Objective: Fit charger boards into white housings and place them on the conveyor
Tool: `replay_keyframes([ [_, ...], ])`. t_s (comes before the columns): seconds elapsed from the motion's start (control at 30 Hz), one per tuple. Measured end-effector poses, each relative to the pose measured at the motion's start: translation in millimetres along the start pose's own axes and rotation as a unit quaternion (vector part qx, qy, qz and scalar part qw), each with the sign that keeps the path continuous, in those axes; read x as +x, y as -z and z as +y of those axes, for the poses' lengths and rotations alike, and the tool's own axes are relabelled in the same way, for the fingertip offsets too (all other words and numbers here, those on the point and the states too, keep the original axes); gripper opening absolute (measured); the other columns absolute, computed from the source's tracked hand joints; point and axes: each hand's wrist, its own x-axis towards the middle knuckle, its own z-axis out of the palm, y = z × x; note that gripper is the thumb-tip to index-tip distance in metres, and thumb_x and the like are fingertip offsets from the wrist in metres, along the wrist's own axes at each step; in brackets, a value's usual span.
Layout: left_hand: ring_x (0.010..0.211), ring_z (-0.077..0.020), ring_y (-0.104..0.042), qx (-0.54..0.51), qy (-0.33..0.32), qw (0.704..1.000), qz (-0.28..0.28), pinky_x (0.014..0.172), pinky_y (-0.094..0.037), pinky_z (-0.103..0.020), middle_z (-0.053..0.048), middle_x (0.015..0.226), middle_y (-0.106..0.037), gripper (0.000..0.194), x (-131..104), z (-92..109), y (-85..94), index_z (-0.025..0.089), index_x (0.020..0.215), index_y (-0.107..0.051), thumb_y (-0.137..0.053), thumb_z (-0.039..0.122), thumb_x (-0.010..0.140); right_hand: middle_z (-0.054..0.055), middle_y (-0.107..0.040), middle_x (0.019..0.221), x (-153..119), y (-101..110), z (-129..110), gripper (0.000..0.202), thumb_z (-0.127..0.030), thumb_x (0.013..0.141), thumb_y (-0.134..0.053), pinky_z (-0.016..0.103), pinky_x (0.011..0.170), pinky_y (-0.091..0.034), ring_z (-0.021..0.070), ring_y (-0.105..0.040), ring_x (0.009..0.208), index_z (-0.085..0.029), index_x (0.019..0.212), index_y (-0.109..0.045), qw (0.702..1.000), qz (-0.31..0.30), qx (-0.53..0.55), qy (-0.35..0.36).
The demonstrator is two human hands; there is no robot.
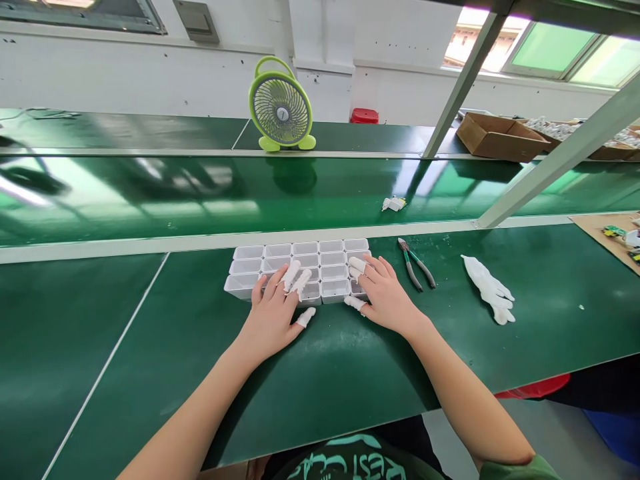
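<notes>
A block of small white plastic bins [305, 249], set in rows with open tops, stands on the green table in front of me. My left hand [275, 313] lies over the front left bins, its fingers spread and the thumb near the front edge. My right hand [385, 297] rests on the right end of the block, fingers apart, with the thumb low at the front corner. White finger covers sit on the thumb and some fingers of both hands. The bins under my fingers are partly hidden.
Green-handled cutting pliers [417, 264] and a white glove [489, 288] lie to the right. A small white packet [394, 203] is on the green strip beyond. A green fan [281, 110] and a cardboard box [500, 137] stand on the back ledge. A slanted post [555, 160] rises at right.
</notes>
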Motion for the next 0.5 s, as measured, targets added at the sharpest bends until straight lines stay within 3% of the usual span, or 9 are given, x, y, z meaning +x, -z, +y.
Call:
replay_keyframes([
  [0.17, 0.145, -0.0395, -0.035, -0.018, 0.002, 1.0, 0.001, 0.116, -0.021, -0.057, -0.028, 0.143, -0.05, 0.036, -0.9, -0.4, -1.3, 0.012, 0.115, -0.06, -0.048, 0.04, 0.097, 0.019, -0.064, 0.121, -0.7, -0.2, 0.4, 0.018, -0.026, 0.091, -0.058, 0.066, 0.118, -0.031, 0.0427, -0.039, 0.143, -0.014, 0.1, -0.067, 1.0, -0.003, 0.0, 0.005],
  [0.3, 0.145, -0.0389, -0.035, -0.076, 0.044, 0.996, 0.014, 0.116, -0.022, -0.058, -0.025, 0.146, -0.049, 0.049, 2.4, -2.0, 5.6, 0.014, 0.135, -0.052, -0.045, 0.046, 0.098, 0.019, -0.061, 0.131, -1.4, 2.5, 2.0, 0.021, -0.029, 0.092, -0.058, 0.066, 0.119, -0.03, 0.0404, -0.035, 0.146, -0.016, 0.107, -0.067, 1.0, -0.001, 0.014, 0.001],
  [0.4, 0.146, -0.0393, -0.032, -0.134, 0.152, 0.977, 0.072, 0.116, -0.022, -0.06, -0.022, 0.149, -0.046, 0.053, 6.6, -7.6, 16.4, 0.015, 0.143, -0.047, -0.043, 0.042, 0.098, 0.019, -0.054, 0.143, -2.2, 8.0, 3.6, 0.036, -0.034, 0.094, -0.059, 0.064, 0.12, -0.029, 0.0377, -0.032, 0.148, -0.018, 0.126, -0.062, 0.998, 0.021, 0.052, -0.006],
  [0.5, 0.148, -0.0352, -0.03, -0.227, 0.313, 0.908, 0.161, 0.121, -0.02, -0.056, -0.017, 0.148, -0.048, 0.045, 7.8, -20.3, 21.9, 0.018, 0.136, -0.054, -0.044, 0.04, 0.098, 0.017, -0.041, 0.157, -3.1, 14.6, 4.6, 0.057, -0.044, 0.094, -0.06, 0.061, 0.121, -0.028, 0.0356, -0.026, 0.152, -0.021, 0.145, -0.047, 0.989, 0.042, 0.131, -0.051],
])
